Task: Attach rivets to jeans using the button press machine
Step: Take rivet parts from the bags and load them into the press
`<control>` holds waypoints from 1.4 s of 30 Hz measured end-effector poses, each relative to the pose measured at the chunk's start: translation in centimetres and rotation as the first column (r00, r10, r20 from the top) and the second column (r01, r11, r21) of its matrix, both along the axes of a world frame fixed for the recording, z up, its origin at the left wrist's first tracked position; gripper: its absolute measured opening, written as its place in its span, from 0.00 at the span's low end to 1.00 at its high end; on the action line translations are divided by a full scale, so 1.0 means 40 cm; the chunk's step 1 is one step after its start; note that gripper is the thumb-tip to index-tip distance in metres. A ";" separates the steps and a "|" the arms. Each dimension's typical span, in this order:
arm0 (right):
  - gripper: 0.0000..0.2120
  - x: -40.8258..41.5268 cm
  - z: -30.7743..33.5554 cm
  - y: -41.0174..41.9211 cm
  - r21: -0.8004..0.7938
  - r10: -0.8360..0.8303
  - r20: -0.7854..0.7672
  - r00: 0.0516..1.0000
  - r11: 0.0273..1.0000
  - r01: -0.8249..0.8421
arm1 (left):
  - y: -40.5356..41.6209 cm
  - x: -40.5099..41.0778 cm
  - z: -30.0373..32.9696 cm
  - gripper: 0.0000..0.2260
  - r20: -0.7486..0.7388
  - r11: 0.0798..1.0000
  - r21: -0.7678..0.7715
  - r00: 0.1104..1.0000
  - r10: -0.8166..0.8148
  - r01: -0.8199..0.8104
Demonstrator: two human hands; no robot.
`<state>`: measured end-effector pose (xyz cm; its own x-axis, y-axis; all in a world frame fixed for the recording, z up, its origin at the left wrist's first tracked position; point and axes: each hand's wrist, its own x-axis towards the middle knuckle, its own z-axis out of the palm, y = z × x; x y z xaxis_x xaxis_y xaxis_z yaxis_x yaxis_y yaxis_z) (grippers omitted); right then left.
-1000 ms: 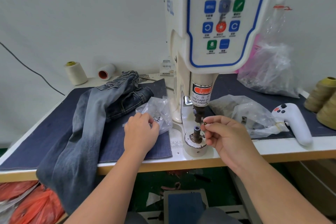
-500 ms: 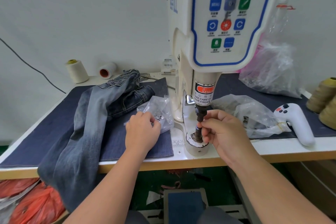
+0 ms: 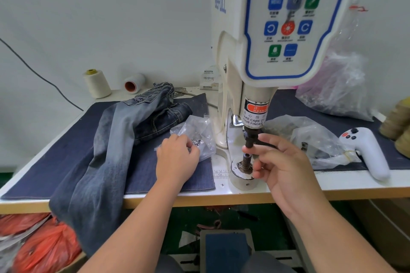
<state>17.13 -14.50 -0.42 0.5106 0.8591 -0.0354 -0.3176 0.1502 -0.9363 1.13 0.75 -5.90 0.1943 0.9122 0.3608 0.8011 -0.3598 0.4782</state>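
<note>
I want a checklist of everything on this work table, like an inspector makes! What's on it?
Surface: white table under dark blue denim mat.
Job's things: faded blue jeans draped over the front edge; cream button press machine; clear bag of small metal pieces.
Clutter: cream thread cone, white handheld controller, crumpled clear plastic bags.
Hands: left hand on the clear bag; right hand at the press's lower post, fingertip by the punch.
Cables: black cable along the wall.
Surroundings: orange plastic bags below.
</note>
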 end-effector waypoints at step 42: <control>0.10 -0.038 -0.081 -0.115 -0.269 -0.003 -0.049 0.999 0.963 -0.010 | 0.236 -0.275 0.190 0.15 0.314 0.918 -0.080 0.864 0.394 -0.389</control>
<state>15.59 -19.11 -3.65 0.4995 0.8163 -0.2900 -0.3633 -0.1065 -0.9256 -9.86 10.19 1.69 -0.3025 0.8945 0.3292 0.6789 -0.0402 0.7332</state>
